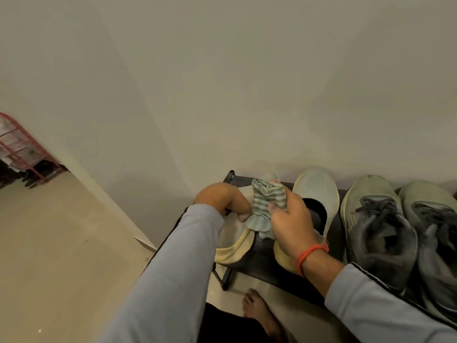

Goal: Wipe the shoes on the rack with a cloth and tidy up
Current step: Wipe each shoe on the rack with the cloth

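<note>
The left hand [223,199] is curled round the collar of the leftmost shoe [231,243], a pale slip-on with a yellow rim, and steadies it at the left end of the rack [262,256], just right of frame centre and low. The right hand [290,219] has its fingers closed on a bunched striped cloth [265,201], thumb pressed over the fabric, a red band at the wrist. The cloth sits between the two hands, touching the left thumb and hanging over the inner side of the held shoe.

That shoe's long axis runs from the heel, nearest the viewer, up toward the wall; its toe just shows above the cloth. So the unwiped length lies above and slightly left of the cloth, and the wiping stroke probably has to run along that line, away from the body. The right hand is the one to make it; the left is placed only to brace.

Its partner [316,191] stands just right of the cloth, partly under the right wrist, parallel to the first. Two grey laced trainers [378,226] fill the rack further right, toward the frame's edge, and look not yet reached. A bare foot [257,310] stands on the floor below the rack.
</note>
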